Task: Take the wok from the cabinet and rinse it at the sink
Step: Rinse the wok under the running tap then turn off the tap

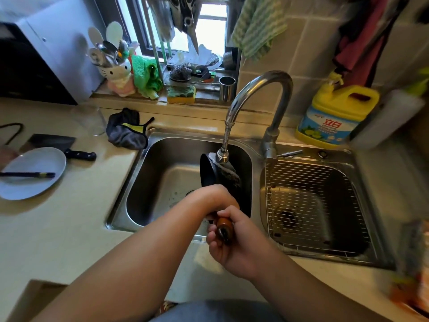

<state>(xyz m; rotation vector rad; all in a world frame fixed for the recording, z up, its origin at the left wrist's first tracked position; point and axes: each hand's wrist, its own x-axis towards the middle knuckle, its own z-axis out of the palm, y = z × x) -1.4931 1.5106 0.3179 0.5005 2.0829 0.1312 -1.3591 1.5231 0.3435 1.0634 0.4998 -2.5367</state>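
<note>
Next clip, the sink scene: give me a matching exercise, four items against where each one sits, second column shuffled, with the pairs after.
Column one:
1. black wok with wooden handle
2. yellow dish soap jug with blue label
3. black-handled cleaver
4. yellow-and-green sponge

Column two:
A. on the window ledge
B. on the counter beside the pale blue oval plate
C. held on edge in the left steel sink basin, under the faucet
D. behind the right basin, by the tiled wall

Pairs: 1-C, 2-D, 3-B, 4-A
</note>
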